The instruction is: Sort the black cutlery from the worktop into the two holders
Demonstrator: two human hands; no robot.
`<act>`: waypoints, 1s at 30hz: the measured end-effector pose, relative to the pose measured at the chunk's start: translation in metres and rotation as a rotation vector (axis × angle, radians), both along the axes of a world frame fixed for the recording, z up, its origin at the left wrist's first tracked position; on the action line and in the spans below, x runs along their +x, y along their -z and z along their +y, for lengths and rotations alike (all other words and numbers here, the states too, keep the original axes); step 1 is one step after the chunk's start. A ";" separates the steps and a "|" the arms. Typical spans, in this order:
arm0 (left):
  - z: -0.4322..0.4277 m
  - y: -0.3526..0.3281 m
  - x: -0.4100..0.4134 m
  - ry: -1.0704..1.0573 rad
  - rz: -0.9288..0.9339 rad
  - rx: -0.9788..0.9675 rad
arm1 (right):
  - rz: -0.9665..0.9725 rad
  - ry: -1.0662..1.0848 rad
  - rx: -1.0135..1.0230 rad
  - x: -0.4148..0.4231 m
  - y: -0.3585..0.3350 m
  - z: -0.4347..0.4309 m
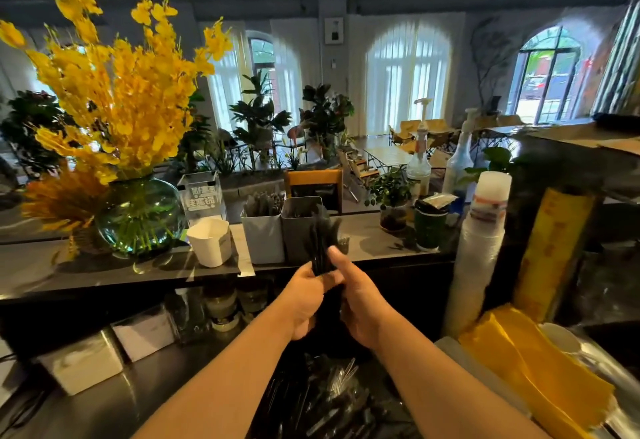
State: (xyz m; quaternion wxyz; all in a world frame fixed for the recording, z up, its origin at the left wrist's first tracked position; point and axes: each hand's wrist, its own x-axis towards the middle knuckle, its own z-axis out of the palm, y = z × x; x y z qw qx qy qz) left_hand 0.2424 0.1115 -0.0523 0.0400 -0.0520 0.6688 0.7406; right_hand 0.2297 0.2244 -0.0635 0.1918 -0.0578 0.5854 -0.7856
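Both hands hold one upright bundle of black cutlery (323, 242) in front of the raised counter. My left hand (304, 294) grips its lower part from the left. My right hand (360, 300) grips it from the right, thumb up along the stems. Behind the bundle stand two square holders: a light grey holder (263, 237) with wrapped black cutlery in it, and a darker grey holder (298, 230) directly behind the bundle's top. A heap of loose black cutlery (329, 400) in clear wrappers lies on the worktop below my forearms.
A glass vase (138, 216) of yellow flowers and a white cup (210, 241) stand left of the holders. A green paper cup (429, 227), pump bottles (420, 158), a stack of clear cups (481, 244) and yellow packets (540, 369) crowd the right. White boxes (83, 362) sit at lower left.
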 end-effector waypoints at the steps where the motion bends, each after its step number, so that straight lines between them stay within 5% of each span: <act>1: -0.001 0.002 0.002 0.033 -0.004 -0.014 | 0.035 -0.014 0.032 -0.003 -0.001 0.003; 11: -0.026 0.000 0.006 0.322 -0.117 0.007 | 0.017 -0.095 0.055 -0.015 0.007 0.023; 20: -0.033 -0.005 -0.007 0.218 -0.201 0.237 | -0.060 -0.001 -0.106 -0.021 -0.001 0.035; 30: -0.027 0.002 -0.019 0.158 -0.233 0.079 | -0.095 0.086 0.025 -0.024 0.002 0.020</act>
